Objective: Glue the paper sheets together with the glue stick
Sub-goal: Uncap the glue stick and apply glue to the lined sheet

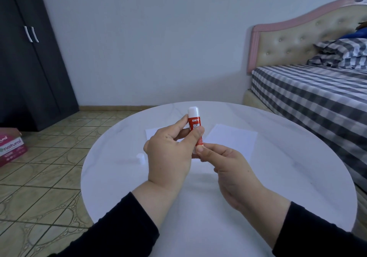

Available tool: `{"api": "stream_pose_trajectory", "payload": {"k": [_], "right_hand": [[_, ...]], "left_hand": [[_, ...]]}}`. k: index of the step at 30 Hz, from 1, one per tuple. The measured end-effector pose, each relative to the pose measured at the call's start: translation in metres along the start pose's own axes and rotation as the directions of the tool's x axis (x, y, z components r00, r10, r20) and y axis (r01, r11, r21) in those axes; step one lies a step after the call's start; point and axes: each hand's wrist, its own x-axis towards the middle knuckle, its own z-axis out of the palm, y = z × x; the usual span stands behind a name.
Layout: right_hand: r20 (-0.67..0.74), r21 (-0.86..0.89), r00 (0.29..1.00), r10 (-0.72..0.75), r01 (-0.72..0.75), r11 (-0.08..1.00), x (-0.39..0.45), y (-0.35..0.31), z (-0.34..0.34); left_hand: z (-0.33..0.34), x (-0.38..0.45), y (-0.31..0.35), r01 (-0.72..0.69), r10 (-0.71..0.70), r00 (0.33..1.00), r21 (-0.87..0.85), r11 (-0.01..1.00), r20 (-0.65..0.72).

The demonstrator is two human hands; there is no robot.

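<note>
Glue stick upright; left hand grips barrel; right hand pinches base

On the red glue stick, centre of the frame: "DIY" above "GLUE", in white letters. On the pink box at the left edge: "natural", white; smaller print unreadable.

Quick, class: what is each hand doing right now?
Left hand: holds the glue stick upright.
Right hand: fingers pinch the stick's bottom end.
</note>
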Motion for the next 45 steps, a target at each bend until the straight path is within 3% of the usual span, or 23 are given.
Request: {"api": "stream_pose_trajectory", "payload": {"k": [5, 10, 13, 18, 21, 24, 28, 34, 41, 45], "right_hand": [[-0.123, 0.071, 0.988, -0.092, 0.101, 0.992, 0.000, 0.004, 0.019], [-0.248, 0.036, 0.957, -0.150, 0.164, 0.986, 0.001, 0.008, 0.032], [-0.182, -0.036, 0.969, -0.164, 0.160, 0.986, 0.001, 0.005, 0.035], [-0.041, -0.056, 0.998, -0.049, 0.047, 0.997, 0.003, -0.007, 0.024], [-0.054, -0.066, 0.995, -0.088, 0.084, 0.994, 0.001, -0.006, 0.027], [-0.143, -0.160, 0.972, -0.185, 0.161, 0.974, 0.000, -0.002, 0.031], [-0.327, -0.370, 0.882, -0.339, 0.210, 0.905, -0.002, -0.001, 0.033], [-0.390, -0.552, 0.814, -0.431, 0.168, 0.817, -0.008, 0.000, 0.035], [-0.287, -0.509, 0.858, -0.427, 0.241, 0.826, -0.002, 0.003, 0.030], [-0.241, -0.674, 0.775, -0.585, 0.300, 0.675, -0.002, 0.007, 0.030]], "left_hand": [[-0.003, 0.003, 0.000, -0.003, 0.000, 0.999, -0.066, 0.998, -0.045], [-0.006, 0.005, 0.010, 0.048, -0.056, 0.998, -0.196, 0.979, -0.034], [-0.010, 0.006, 0.012, 0.059, -0.070, 0.997, -0.250, 0.966, -0.038], [-0.016, 0.007, 0.015, 0.123, -0.137, 0.990, -0.347, 0.930, -0.016], [-0.016, 0.005, 0.016, 0.161, -0.185, 0.983, -0.401, 0.902, -0.021], [-0.013, 0.004, 0.017, 0.192, -0.223, 0.975, -0.438, 0.878, -0.019], [-0.009, 0.000, 0.021, 0.186, -0.218, 0.976, -0.447, 0.875, -0.019], [-0.009, -0.001, 0.022, 0.214, -0.257, 0.966, -0.487, 0.847, -0.023], [-0.009, 0.000, 0.023, 0.223, -0.274, 0.961, -0.483, 0.846, -0.036], [-0.007, -0.002, 0.025, 0.231, -0.287, 0.957, -0.500, 0.835, -0.037]]}}
